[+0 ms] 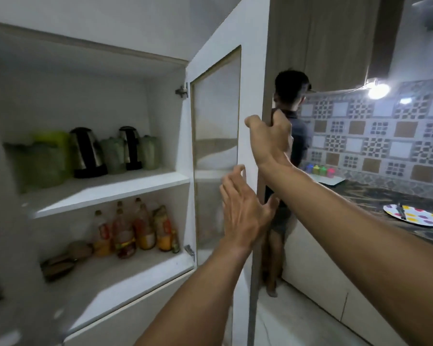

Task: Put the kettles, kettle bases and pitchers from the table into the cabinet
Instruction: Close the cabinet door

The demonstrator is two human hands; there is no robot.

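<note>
Two hands reach toward the open cabinet door (245, 78). The right hand (269, 138) is up high, and its fingers (251, 121) are curled tight around the outer edge of the door. The left hand (244, 211) is lower down, with its fingers spread out and loose, holding nothing, flat near the inside face of the door. The kettles and pitchers are well to the left of both hands, standing on the upper shelf (110, 191) of the cabinet. One shiny kettle (85, 152) stands on its black base near the front, and a second kettle (130, 147) stands farther back. Green pitchers (43, 161) stand beside and between them, but they are blurry, so I cannot tell how many there are. On the lower shelf (125, 273) stand some bottles (135, 231) with orange and red labels, and some dark round things lie to their left. Behind the door another person (291, 126) stands facing the tiled wall. Off to the right, a spotted plate (414, 217) lies on the dark tabletop (375, 196). Some small bright cups (319, 168) stand farther back by the wall.
</note>
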